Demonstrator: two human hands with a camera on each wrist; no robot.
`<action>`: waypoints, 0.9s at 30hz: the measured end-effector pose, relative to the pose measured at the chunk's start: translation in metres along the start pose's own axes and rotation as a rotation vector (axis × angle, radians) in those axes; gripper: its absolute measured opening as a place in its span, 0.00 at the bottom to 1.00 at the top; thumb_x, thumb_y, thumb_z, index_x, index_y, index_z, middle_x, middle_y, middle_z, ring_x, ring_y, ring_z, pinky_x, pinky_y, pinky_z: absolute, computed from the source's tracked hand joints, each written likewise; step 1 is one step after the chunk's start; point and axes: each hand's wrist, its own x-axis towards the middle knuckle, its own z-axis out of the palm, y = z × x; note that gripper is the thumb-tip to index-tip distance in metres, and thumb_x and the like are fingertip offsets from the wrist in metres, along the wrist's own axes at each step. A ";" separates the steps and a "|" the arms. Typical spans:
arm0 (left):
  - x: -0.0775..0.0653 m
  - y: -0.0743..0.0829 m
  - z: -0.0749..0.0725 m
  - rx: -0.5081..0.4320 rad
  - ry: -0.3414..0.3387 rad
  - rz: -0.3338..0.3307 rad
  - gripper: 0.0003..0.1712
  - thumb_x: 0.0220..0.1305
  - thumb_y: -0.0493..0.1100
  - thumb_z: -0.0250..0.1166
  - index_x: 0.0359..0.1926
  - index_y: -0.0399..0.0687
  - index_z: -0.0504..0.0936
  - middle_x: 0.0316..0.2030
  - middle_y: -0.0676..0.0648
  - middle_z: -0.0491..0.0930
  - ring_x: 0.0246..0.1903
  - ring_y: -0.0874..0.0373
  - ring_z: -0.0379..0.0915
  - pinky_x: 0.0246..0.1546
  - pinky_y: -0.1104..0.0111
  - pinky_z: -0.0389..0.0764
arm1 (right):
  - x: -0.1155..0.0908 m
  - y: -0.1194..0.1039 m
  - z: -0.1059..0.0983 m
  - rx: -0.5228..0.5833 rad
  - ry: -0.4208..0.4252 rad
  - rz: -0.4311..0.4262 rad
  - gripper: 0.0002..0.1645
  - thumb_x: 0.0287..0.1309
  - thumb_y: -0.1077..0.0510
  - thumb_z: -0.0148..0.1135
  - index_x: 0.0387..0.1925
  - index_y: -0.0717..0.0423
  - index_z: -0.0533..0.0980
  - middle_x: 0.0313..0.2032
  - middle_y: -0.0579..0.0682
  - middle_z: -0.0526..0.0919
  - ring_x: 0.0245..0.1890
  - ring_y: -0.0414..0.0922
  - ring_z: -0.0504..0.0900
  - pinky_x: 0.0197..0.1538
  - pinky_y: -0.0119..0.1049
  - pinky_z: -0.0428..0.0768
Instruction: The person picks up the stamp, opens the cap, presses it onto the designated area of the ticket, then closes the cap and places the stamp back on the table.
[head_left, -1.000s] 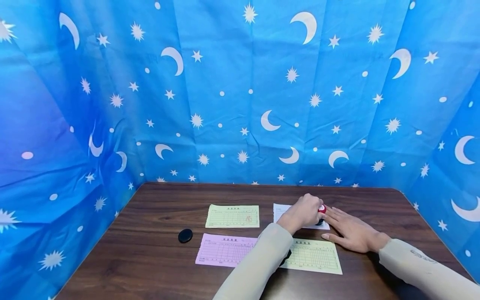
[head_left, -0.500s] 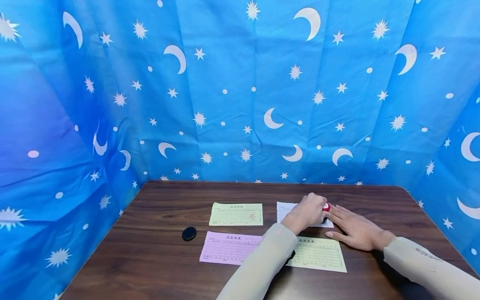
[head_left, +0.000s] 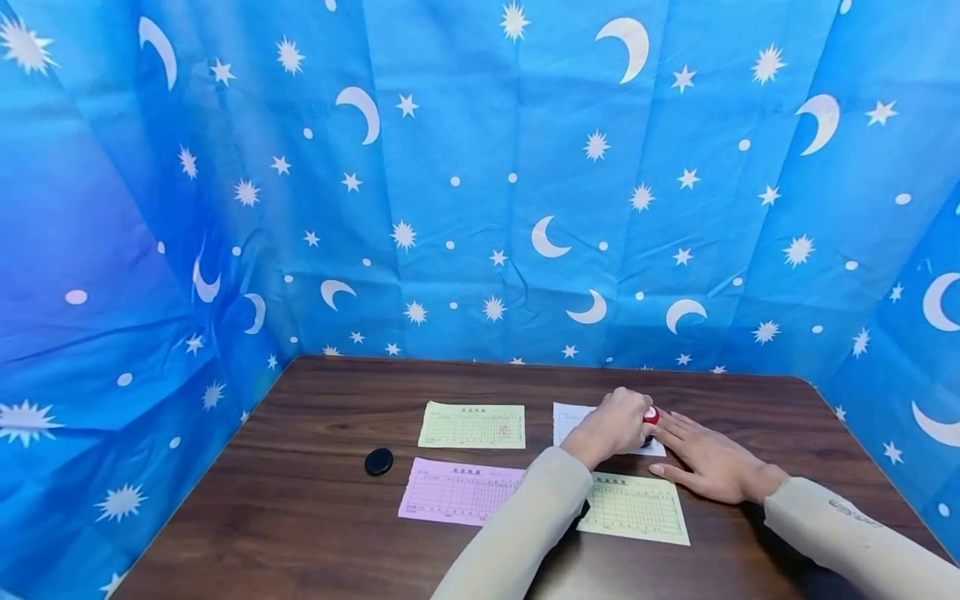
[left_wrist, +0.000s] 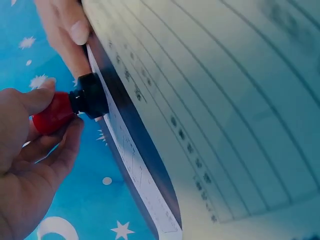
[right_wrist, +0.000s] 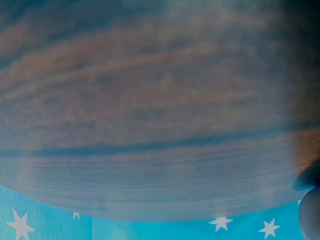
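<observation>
My left hand (head_left: 613,423) grips a stamp (left_wrist: 55,112) by its red knob, thumb on one side and fingers curled on the other. The stamp's black base touches the white printed slip (head_left: 567,418) at the right part of the sheet; the hand covers much of that paper. Palm down, my right hand (head_left: 708,460) lies with straight fingers at the slip's right edge, its fingertips close to the stamp. In the left wrist view, right-hand fingers (left_wrist: 67,35) show beyond the stamp. The right wrist view gives mostly blurred tabletop.
On the brown table (head_left: 285,517) lie a yellow-green slip (head_left: 457,427) with a red mark, a pink slip (head_left: 450,492) and another yellow-green slip (head_left: 637,510), partly behind the left sleeve. A black round lid (head_left: 378,461) sits at left. A blue curtain (head_left: 465,208) surrounds the table.
The head view has shifted slightly. Both hands stay at the white slip, with the stamp held at the same spot.
</observation>
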 end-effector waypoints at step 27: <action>-0.013 -0.018 -0.026 -0.378 0.170 -0.046 0.23 0.68 0.55 0.72 0.58 0.50 0.87 0.45 0.51 0.89 0.38 0.67 0.79 0.41 0.81 0.82 | 0.002 0.002 -0.003 0.030 -0.009 0.016 0.49 0.73 0.26 0.50 0.80 0.53 0.63 0.80 0.53 0.64 0.81 0.57 0.62 0.81 0.37 0.45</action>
